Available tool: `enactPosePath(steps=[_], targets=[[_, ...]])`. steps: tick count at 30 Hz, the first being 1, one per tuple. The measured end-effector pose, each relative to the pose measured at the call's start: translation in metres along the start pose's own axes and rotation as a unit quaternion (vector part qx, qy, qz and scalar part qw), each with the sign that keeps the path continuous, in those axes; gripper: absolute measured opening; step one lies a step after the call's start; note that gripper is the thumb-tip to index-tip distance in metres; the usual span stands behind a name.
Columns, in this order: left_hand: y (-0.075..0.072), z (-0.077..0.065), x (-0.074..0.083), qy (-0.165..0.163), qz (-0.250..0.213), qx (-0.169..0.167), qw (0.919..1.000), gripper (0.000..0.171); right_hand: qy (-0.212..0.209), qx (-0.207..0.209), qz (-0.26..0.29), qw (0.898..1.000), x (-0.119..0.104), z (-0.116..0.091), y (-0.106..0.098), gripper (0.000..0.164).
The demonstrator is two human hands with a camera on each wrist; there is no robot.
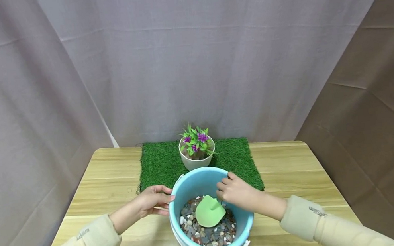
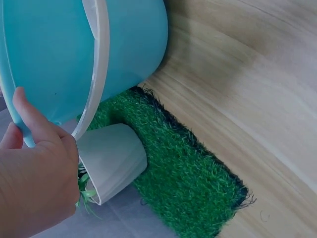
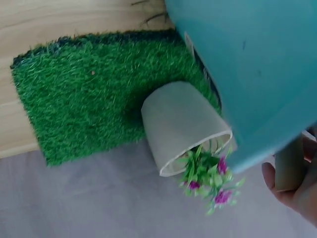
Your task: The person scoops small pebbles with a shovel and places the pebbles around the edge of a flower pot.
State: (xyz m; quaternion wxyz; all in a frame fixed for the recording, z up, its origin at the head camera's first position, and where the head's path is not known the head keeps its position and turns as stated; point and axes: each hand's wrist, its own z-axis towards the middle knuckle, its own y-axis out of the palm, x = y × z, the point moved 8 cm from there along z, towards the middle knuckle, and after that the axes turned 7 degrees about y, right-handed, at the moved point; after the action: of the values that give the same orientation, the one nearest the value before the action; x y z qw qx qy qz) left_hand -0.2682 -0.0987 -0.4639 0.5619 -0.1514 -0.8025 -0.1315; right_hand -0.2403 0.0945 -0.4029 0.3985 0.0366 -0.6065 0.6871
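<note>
A light blue bucket (image 1: 236,211) stands at the table's front, with mixed pebbles (image 1: 201,234) across its bottom. My left hand (image 1: 153,201) pinches the bucket's left rim, thumb at the edge and a finger along the outer wall in the left wrist view. Over the bucket's right side, my right hand (image 1: 238,192) grips the handle of a light green toy shovel (image 1: 208,214). The shovel's broad blade hangs inside the bucket, above the pebbles. The handle's end (image 3: 290,168) pokes out of the fist in the right wrist view.
Behind the bucket, a white flowerpot (image 1: 197,163) with a purple-flowered plant (image 1: 199,141) stands on a green artificial grass mat (image 1: 161,162). The bucket's white carrying handle (image 2: 99,64) hangs along its outside. Grey curtains (image 1: 192,79) close off the wooden table's back.
</note>
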Motion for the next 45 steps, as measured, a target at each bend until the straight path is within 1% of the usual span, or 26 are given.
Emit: enactPosePath(steps=[3,5,9,11,13,16,18,20,23,25,27,29,32,34,38,42,45], targets=[[0.000,0.001,-0.002,-0.003,-0.005,-0.001,1.0000,0.029,0.004,-0.003,0.003,1.000,-0.004,0.004,0.004,0.012],[0.000,0.001,-0.003,-0.002,-0.006,0.002,1.0000,0.029,0.013,-0.008,0.014,1.000,-0.006,0.007,0.009,0.013],[-0.002,0.001,-0.004,0.000,-0.006,0.011,0.9999,0.027,0.035,-0.035,0.066,0.997,-0.010,0.011,0.022,0.010],[-0.003,0.000,-0.005,-0.001,-0.008,0.012,0.9999,0.027,0.047,-0.056,0.098,0.992,-0.012,0.011,0.028,0.008],[-0.005,0.000,-0.006,-0.003,-0.008,0.013,0.9999,0.026,0.056,-0.077,0.138,0.986,-0.015,0.013,0.031,0.007],[-0.007,-0.001,-0.006,-0.005,-0.011,0.017,0.9998,0.026,0.056,-0.091,0.179,0.978,-0.020,0.019,0.030,0.009],[-0.008,-0.001,-0.006,-0.004,-0.012,0.019,0.9997,0.026,0.043,-0.093,0.189,0.977,-0.024,0.024,0.029,0.014],[-0.008,-0.001,-0.006,-0.003,-0.016,0.017,0.9997,0.027,0.035,-0.094,0.182,0.978,-0.025,0.028,0.029,0.014],[-0.005,-0.001,-0.006,-0.001,-0.023,0.014,0.9996,0.027,0.027,-0.110,0.180,0.977,-0.024,0.029,0.031,0.011],[-0.004,0.000,-0.006,-0.002,-0.027,0.015,0.9995,0.026,0.028,-0.120,0.198,0.972,-0.021,0.027,0.033,0.010],[-0.002,0.000,-0.007,-0.003,-0.028,0.014,0.9995,0.026,0.035,-0.127,0.226,0.965,-0.015,0.025,0.032,0.009],[-0.001,0.000,-0.006,-0.002,-0.026,0.013,0.9996,0.028,0.044,-0.131,0.260,0.956,-0.007,0.024,0.030,0.009],[-0.001,0.001,-0.006,-0.001,-0.021,0.014,0.9997,0.030,0.049,-0.138,0.297,0.943,0.003,0.023,0.026,0.013],[-0.002,0.001,-0.005,0.000,-0.020,0.015,0.9997,0.030,0.049,-0.148,0.316,0.936,0.008,0.022,0.026,0.018],[-0.002,0.001,-0.005,0.001,-0.021,0.016,0.9997,0.030,0.045,-0.169,0.337,0.925,0.014,0.020,0.026,0.022],[-0.001,0.001,-0.005,0.000,-0.026,0.019,0.9995,0.030,0.046,-0.179,0.346,0.920,0.020,0.018,0.025,0.023],[-0.001,0.000,-0.006,-0.002,-0.029,0.021,0.9993,0.029,0.053,-0.177,0.359,0.915,0.026,0.016,0.023,0.022]])
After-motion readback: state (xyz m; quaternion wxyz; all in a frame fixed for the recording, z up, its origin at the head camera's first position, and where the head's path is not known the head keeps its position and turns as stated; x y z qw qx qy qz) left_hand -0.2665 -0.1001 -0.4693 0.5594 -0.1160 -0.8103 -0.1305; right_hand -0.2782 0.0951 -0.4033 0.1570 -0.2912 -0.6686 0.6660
